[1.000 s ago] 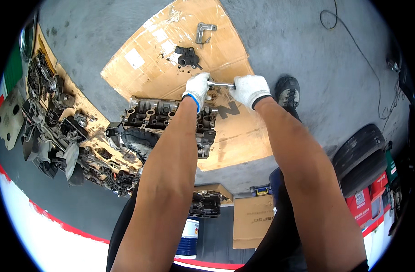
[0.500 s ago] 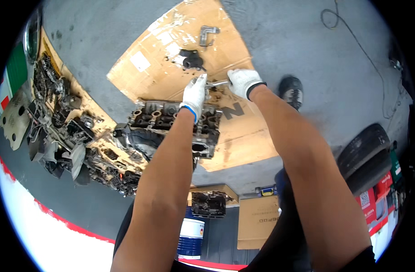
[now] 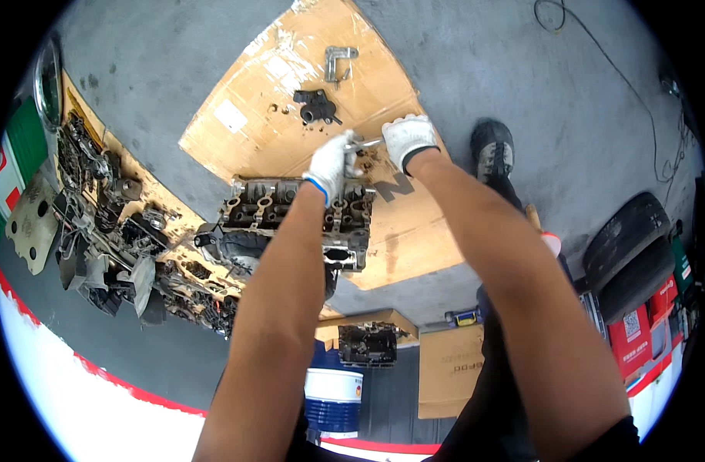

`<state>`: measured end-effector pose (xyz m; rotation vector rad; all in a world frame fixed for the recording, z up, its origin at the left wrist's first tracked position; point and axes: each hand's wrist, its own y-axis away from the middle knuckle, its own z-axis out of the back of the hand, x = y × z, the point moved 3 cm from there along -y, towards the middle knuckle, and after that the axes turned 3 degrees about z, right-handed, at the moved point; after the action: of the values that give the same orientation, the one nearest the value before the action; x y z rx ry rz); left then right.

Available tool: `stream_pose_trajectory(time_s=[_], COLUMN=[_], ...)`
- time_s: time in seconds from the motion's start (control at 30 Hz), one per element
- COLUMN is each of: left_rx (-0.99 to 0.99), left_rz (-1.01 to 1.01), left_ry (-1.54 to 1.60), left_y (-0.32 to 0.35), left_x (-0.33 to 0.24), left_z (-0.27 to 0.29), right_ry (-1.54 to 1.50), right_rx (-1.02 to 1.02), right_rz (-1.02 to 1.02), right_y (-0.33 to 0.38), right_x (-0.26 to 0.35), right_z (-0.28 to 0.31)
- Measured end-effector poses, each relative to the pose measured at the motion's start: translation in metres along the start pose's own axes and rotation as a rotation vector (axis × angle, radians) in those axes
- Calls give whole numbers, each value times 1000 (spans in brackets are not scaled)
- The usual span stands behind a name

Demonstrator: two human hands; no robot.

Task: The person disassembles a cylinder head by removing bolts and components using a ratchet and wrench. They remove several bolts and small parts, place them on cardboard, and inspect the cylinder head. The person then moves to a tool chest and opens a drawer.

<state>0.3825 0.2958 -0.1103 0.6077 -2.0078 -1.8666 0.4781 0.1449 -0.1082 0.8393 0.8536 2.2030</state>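
Both my hands wear white work gloves. My left hand (image 3: 333, 164), with a blue cuff, is closed around the head end of a silver wrench (image 3: 371, 143) above the far edge of the cylinder head (image 3: 291, 206). The fingers partly hide that end, so how it meets the metal cannot be seen. My right hand (image 3: 408, 140) is closed in a fist on the handle's other end, out over the cardboard (image 3: 414, 239). Farther away on the cardboard lie a black housing (image 3: 315, 106) and a grey angled bracket (image 3: 337, 63).
Many greasy engine parts (image 3: 106, 223) cover a sheet at the left. My shoe (image 3: 492, 148) is on the grey floor, right of the cardboard. Tires (image 3: 628, 250) and red boxes (image 3: 631, 339) stand farther right. A blue-and-white drum (image 3: 333, 396) and a carton (image 3: 448, 369) are nearby.
The view has shifted slightly. My right fist has moved a little left, nearer my left hand, still on the wrench. My left hand stays at the wrench's head end.
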Motion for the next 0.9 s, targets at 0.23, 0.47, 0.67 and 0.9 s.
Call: stream_pose_trajectory(time_s=[0.23,0.47,0.67,0.9], left_rx=[57,2,-28,-26], left_rz=[-136,-284,-235,-176], left_ry=[-170,-201,-257,-288], left_y=[36,72,56,39], left_x=[-80,-145,-138,-126], left_z=[-24,-17,16,20], right_ry=[-349,-360,-466,-499], right_rx=[63,-172,-210,-62], right_rz=[27,60,63,-3], right_y=[56,54,32,27], right_x=[-4,15,39,39], right_z=[118,161,135,125])
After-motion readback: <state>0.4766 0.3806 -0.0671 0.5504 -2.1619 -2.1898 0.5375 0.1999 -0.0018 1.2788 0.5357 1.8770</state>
